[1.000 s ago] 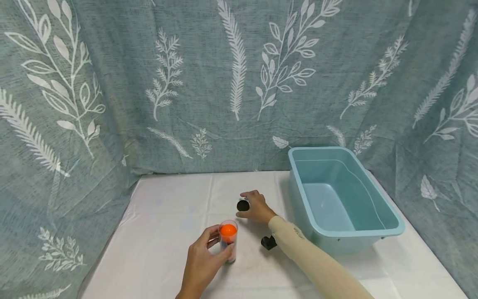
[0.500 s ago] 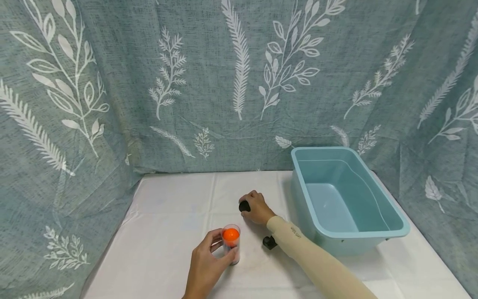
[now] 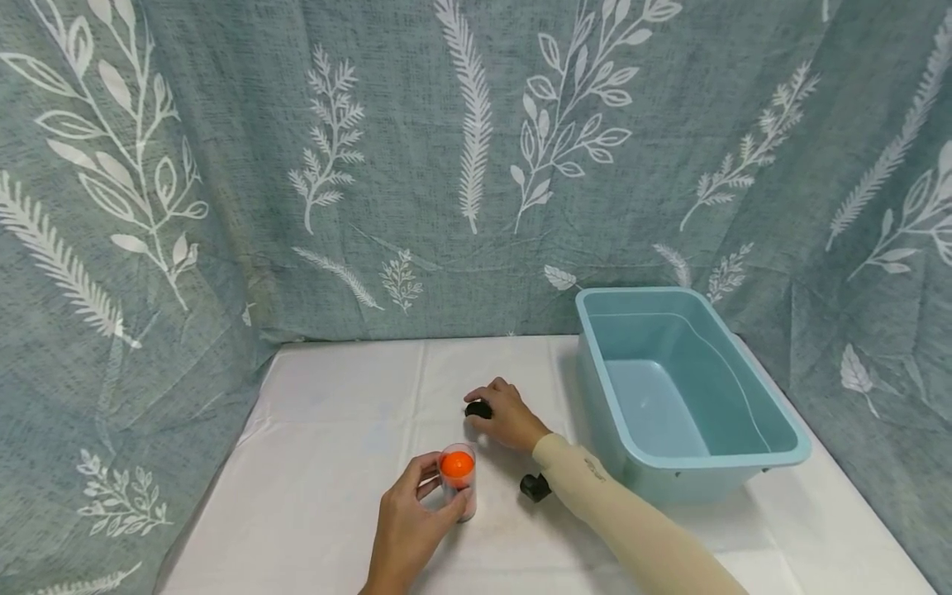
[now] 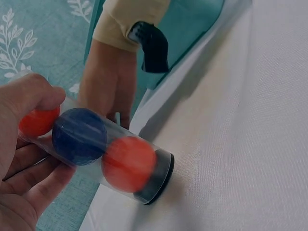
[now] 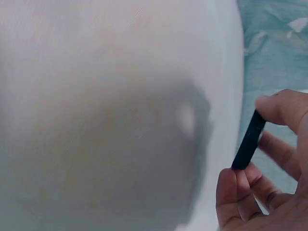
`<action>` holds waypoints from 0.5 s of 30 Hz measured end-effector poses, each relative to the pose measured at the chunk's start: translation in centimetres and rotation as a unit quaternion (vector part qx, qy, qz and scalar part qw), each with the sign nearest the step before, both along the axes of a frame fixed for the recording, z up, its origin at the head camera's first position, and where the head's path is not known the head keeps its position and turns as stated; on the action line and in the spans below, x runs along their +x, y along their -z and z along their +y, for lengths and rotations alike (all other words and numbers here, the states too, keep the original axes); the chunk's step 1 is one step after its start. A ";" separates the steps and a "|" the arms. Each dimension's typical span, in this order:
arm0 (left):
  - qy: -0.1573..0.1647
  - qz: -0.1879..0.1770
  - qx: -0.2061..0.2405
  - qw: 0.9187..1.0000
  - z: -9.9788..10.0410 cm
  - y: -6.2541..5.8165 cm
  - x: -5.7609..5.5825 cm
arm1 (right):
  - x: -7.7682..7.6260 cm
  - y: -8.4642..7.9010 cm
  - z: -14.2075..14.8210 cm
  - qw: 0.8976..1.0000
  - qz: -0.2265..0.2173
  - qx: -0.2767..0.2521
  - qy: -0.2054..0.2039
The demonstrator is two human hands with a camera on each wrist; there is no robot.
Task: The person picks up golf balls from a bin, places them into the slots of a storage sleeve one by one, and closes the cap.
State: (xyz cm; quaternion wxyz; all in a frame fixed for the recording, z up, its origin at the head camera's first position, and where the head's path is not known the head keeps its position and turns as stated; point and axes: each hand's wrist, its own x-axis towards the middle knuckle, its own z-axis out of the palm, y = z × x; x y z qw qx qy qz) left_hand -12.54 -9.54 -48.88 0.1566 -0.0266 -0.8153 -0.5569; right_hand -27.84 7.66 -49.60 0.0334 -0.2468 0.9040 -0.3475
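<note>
My left hand grips a clear plastic tube, thumb on one side and fingers on the other. Stacked inside are an orange-red ball at the open top, a dark blue ball, and another orange-red ball lowest. A black cap closes the tube's lower end. Farther back and to the right, my right hand pinches a black round lid by its rim, between thumb and fingertips. The lid is apart from the tube, and it appears edge-on in the right wrist view.
A light blue plastic tub stands to the right of my right forearm. Beneath that wrist hangs a small black device. White cloth covers the table, and a leaf-patterned curtain rises behind and beside it.
In my right hand the black lid has turned from showing its round face to a more tilted one. The left hand and tube keep nearly the same place.
</note>
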 end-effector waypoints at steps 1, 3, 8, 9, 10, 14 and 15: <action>0.001 0.001 0.002 1.000 0.0 0.0 0.0 | 0.2 -0.3 0.0 1.000 -0.003 -0.014 -0.001; 0.001 0.001 0.003 1.000 0.0 -0.1 0.0 | 0.5 -0.9 0.1 0.999 -0.010 -0.039 -0.002; -0.002 0.000 -0.006 1.000 0.1 0.1 0.0 | 1.5 -2.4 0.4 0.996 -0.020 -0.082 -0.002; -0.002 0.001 -0.008 1.000 0.1 0.1 0.0 | 1.7 -2.6 0.5 0.996 -0.021 -0.090 -0.004; -0.001 0.003 -0.007 1.000 0.1 0.1 0.1 | 2.0 -2.9 0.6 0.995 -0.027 -0.099 -0.003; 0.002 0.008 -0.007 1.000 0.1 0.2 0.2 | 3.0 -3.8 0.8 0.988 -0.051 -0.145 -0.007; 0.003 0.008 -0.007 1.000 0.2 0.2 0.2 | 3.3 -4.1 0.9 0.986 -0.058 -0.159 -0.009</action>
